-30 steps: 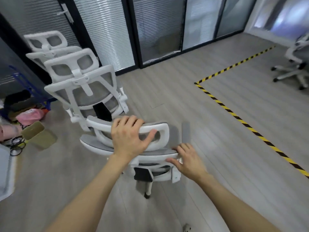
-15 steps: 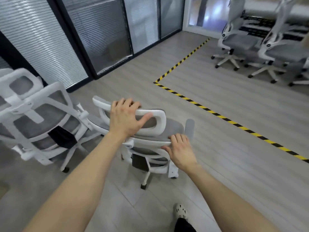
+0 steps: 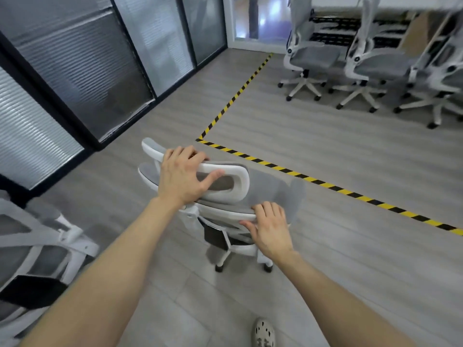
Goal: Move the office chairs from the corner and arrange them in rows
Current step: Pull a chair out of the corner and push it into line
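Note:
A white-framed office chair (image 3: 233,186) with grey mesh stands just in front of me, seen from behind and above. My left hand (image 3: 185,175) grips the top of its white headrest. Lower down, my right hand (image 3: 269,227) holds the upper edge of the backrest. The chair's castors (image 3: 219,269) rest on the grey floor, close to the corner of the yellow-black tape line (image 3: 200,140). Another chair (image 3: 37,249) of the same kind sits at the left edge, partly cut off. Three matching chairs (image 3: 310,58) stand side by side at the far right.
Glass partitions with blinds (image 3: 82,68) run along the left and back. A doorway (image 3: 253,21) opens at the far end. Yellow-black floor tape (image 3: 350,194) crosses the floor to the right. My shoe (image 3: 263,333) shows at the bottom.
The view has swung right, away from the corner stack, and the row of chairs at the far right has come into sight. The held chair has rolled toward the tape line with both hands in place.

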Demonstrator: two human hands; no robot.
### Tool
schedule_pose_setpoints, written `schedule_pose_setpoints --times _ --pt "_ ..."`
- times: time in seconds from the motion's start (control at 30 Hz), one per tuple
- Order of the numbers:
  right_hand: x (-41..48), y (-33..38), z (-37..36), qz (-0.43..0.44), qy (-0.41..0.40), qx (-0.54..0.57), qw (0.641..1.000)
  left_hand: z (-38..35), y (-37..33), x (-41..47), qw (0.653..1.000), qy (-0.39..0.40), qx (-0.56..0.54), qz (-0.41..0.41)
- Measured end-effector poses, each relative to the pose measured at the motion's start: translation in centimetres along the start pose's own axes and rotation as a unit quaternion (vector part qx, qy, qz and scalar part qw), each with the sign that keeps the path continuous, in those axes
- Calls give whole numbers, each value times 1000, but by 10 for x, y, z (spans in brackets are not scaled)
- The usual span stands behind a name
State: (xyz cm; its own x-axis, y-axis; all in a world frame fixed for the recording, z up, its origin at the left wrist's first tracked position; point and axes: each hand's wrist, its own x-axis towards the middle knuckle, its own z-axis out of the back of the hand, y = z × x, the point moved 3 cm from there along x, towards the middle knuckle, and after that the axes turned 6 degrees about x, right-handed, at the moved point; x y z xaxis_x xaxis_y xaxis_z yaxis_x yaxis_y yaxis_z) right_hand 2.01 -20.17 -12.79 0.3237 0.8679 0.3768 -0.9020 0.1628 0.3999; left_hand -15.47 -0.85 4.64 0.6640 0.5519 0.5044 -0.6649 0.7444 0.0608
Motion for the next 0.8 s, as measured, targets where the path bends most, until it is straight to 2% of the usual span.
schedule_pose_setpoints --times 0.13,0.3,0.4,0.67,0.8 --pt "57 -52 -4 -28 -5 1 1000 -51 -13 67 1000 -9 -26 -7" --pt "139 -120 -3 -61 13 -3 998 -108 -26 170 999 35 -24 -25" --pt "179 -152 -6 -86 -16 -1 996 -143 -32 229 998 23 -40 -46" --pt "294 -236 -19 -178 -60 -17 982 -239 -53 399 987 -1 -82 -136" --pt "347 -276 -21 -224 -63 -36 972 -283 -66 474 980 12 -96 -176"
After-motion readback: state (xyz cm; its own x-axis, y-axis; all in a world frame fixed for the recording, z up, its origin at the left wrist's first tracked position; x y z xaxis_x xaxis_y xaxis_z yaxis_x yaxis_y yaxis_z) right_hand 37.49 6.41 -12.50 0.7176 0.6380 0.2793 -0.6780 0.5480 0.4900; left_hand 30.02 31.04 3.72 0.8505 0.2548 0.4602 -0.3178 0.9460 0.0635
